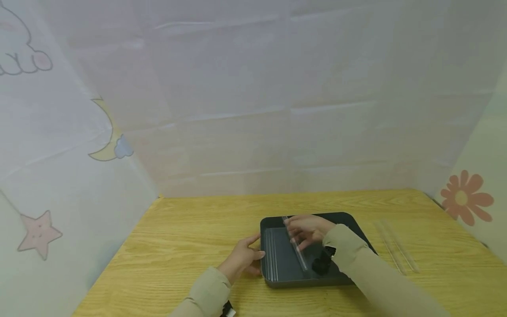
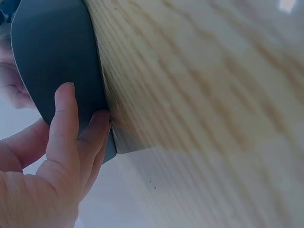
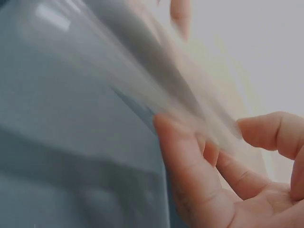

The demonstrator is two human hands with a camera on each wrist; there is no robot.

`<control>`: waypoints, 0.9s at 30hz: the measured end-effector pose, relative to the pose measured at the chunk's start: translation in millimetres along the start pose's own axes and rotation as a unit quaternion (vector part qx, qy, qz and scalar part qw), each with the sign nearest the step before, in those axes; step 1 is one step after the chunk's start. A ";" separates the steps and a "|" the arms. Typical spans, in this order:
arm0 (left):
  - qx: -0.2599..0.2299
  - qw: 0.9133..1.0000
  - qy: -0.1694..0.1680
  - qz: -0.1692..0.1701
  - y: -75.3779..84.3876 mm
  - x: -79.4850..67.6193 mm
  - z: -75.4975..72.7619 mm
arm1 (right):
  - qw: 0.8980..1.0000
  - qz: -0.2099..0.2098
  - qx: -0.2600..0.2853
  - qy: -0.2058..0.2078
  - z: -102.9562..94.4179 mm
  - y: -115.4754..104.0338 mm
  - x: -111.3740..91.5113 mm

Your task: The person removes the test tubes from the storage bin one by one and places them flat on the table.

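Observation:
My left hand (image 1: 243, 259) grips the left wall of a dark grey rectangular tray (image 1: 297, 283); in the left wrist view its fingers (image 2: 65, 118) lie along the tray's outer side, and the thumb passes behind the rim. Over the middle of the tray, my right hand (image 1: 309, 228) holds a long, thin clear plastic tube (image 1: 300, 256) between thumb and fingers. Blurred and close up, that tube (image 3: 166, 80) slants across the right wrist view. Along the tray's left inner side lie several similar clear tubes (image 1: 271, 255), side by side.
Two more clear tubes (image 1: 400, 251) lie on the wood-grain table (image 1: 190, 246), to the right of the tray. A pale sheet-covered wall (image 1: 277, 132) stands behind the table, and printed walls flank it on both sides.

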State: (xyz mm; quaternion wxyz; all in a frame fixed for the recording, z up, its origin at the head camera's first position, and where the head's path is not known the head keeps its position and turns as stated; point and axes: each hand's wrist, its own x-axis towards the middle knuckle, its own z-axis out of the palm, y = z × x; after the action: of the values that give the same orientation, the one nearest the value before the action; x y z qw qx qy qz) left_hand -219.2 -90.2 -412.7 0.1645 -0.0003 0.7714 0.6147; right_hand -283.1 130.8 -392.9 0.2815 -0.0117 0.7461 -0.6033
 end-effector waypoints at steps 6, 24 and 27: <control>-0.002 1.000 0.002 -0.002 0.4 -0.9 0.9 | 1.000 -0.019 0.017 -0.005 -14.8 3.3 -13.5; -0.005 1.000 0.005 0.002 -0.3 -1.1 2.1 | 0.994 -0.067 0.089 -0.021 -36.5 9.3 -34.9; -0.003 1.000 0.006 0.000 0.4 -1.2 2.3 | 0.993 -0.072 0.091 -0.018 -39.2 9.7 -37.4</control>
State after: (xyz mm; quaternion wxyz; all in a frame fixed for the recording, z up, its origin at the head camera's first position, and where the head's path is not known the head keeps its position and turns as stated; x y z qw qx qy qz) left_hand -217.6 -88.1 -412.4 0.1596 -0.0043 0.7705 0.6171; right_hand -265.5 181.8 -382.0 0.2509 -0.0504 0.6803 -0.6868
